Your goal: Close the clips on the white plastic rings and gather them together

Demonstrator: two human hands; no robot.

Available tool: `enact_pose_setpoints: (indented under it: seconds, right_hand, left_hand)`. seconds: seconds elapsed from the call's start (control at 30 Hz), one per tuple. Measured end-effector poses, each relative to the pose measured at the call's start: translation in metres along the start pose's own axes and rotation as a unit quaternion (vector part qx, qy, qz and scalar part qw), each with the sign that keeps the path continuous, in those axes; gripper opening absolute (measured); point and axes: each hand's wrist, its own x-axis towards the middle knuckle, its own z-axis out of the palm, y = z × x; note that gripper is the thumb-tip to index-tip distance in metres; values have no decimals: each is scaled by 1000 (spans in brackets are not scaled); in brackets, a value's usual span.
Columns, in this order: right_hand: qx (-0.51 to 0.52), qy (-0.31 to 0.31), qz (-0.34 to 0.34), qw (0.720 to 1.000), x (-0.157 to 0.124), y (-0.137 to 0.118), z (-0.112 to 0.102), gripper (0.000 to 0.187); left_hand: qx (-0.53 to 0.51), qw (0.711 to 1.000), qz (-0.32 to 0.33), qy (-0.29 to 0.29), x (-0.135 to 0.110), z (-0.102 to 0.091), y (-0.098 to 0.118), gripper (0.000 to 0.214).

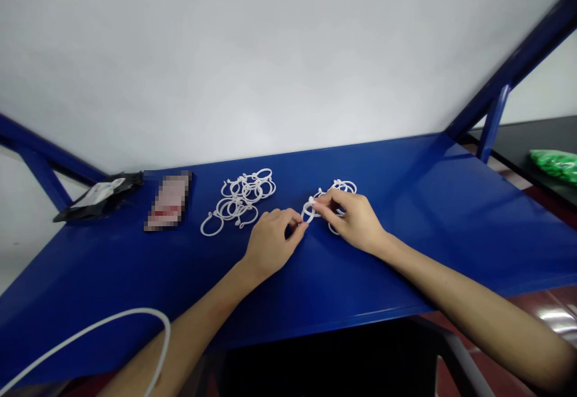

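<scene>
Centrally, over a blue tabletop (406, 186), the left hand (271, 239) pinches a white ring (310, 216) low, the right hand (354, 219) pinches its top; light, steady fingertips should avoid bending it.

- Blue table (419, 204): a smooth top with a faint sheen.
- Behind the table: a plain, pale wall or panel (270, 54).
- At the table's left and right ends: blue slanting bars (518, 63).
- Beyond its right end: a dark surface (518, 135).
- Below its right side: reddish tiled floor (509, 319), brightly reflecting light.
</scene>
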Motion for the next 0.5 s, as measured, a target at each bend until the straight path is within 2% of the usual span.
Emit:
enact_pose_setpoints:
  seconds: [0.27,0.5]
  right_hand:
    - [-10,-30,-19,999,-1,-4,-2,17]
    - [-10,-40,-52,998,-1,-4,-6,13]
  left_hand:
    - [45,998,43,9,-1,2,-1,14]
    - [-76,997,-18,20,3,-8,0,12]
